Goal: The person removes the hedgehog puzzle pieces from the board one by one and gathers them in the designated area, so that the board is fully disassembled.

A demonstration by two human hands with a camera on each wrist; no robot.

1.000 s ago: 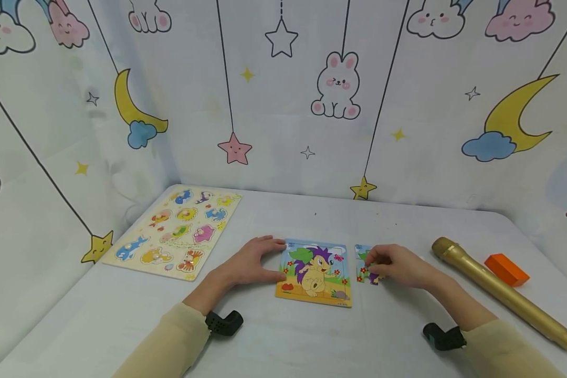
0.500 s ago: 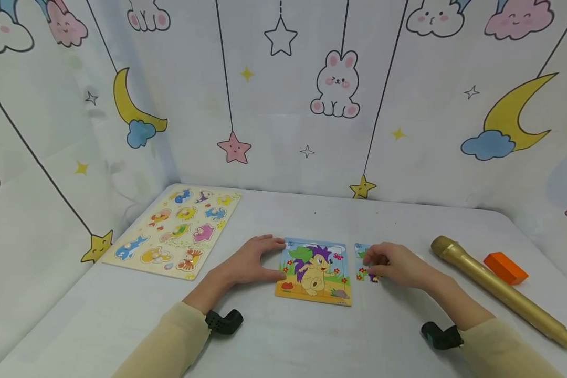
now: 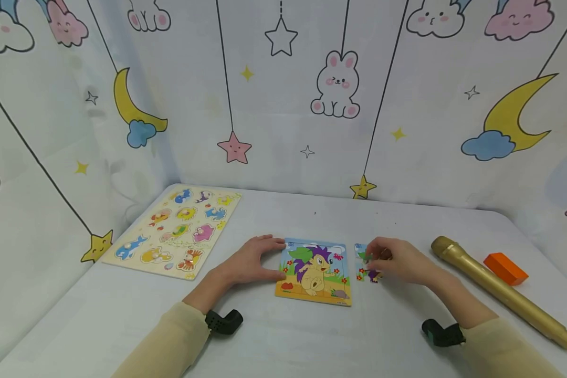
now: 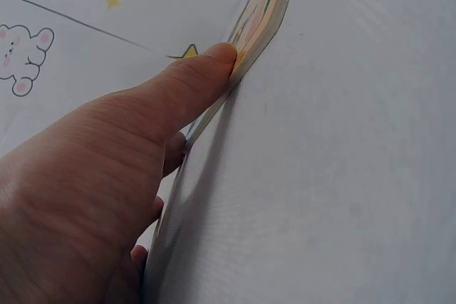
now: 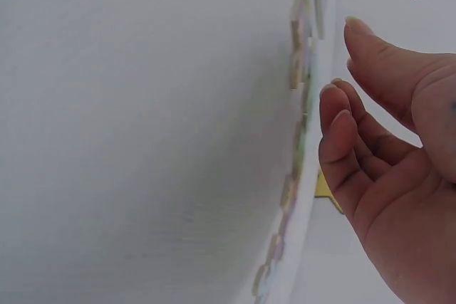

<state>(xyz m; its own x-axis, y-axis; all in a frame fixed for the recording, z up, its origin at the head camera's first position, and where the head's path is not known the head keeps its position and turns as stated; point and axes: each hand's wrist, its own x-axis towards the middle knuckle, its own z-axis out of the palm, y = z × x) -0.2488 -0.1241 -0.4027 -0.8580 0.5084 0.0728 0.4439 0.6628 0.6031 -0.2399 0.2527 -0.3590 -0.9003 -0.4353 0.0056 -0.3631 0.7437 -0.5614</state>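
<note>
A square jigsaw puzzle board [image 3: 314, 275] with a purple-haired hedgehog picture lies on the white table. My left hand [image 3: 252, 261] rests along its left side, index fingertip by the upper left corner and thumb lower down. In the left wrist view the thumb [image 4: 189, 87] presses on the edge of the board [image 4: 267, 16]. Right of the board lie several small jigsaw pieces [image 3: 360, 252], partly covered by my right hand [image 3: 399, 260]. Its fingers are bent close over the pieces. In the right wrist view a gap shows between thumb [image 5: 377, 55] and fingertips, with nothing in it.
A wooden peg puzzle board [image 3: 184, 231] with sea animals lies at the back left. To the right are a gold microphone [image 3: 501, 291] and an orange block [image 3: 506, 269]. A white curtain [image 3: 274, 105] with printed bunnies, stars and moons stands behind the table.
My right hand has lifted slightly and shifted a little to the right, so more of the jigsaw pieces under it shows. My left hand has stayed put on the board.
</note>
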